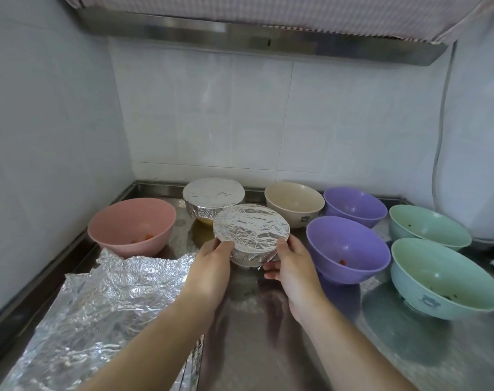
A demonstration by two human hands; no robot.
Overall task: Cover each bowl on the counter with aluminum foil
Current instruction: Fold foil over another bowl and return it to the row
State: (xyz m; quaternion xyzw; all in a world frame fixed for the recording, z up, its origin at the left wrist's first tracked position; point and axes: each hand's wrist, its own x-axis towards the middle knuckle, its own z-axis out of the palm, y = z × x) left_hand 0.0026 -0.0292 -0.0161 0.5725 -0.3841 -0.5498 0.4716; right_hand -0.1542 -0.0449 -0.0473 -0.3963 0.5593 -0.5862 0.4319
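Centre of the frame: a foil-covered bowl [251,231] sits on the stainless steel counter [268,334], foil pulled tight over the rim and crimped down the sides. The left hand [212,266] grasps its left side, thumb and fingertips curled against the foil skirt; the right hand [289,263] grasps the right side, thumb up on the rim edge, fingers curled below where a foil corner sticks out. Just behind it and slightly left stands a second foil-covered bowl [213,198], touching or nearly so (cannot tell which), with a yellowish base showing under the foil. Left of centre, a pink bowl [131,225] stands uncovered, with an orange scrap inside. Lower left of the frame: a loose crumpled aluminum foil sheet [99,311] lies flat on the counter, the left forearm passing over its right edge. Behind and right of the held bowl, a cream bowl [295,203], uncovered. Right of centre, two purple bowls, the near one [347,249] holding a small red bit, the far one [355,206] behind it. Far right, two green bowls, near [443,277] and far [429,227], both uncovered, dark specks inside. White tiled wall [240,108] behind; range hood [268,32] across the top of the frame.
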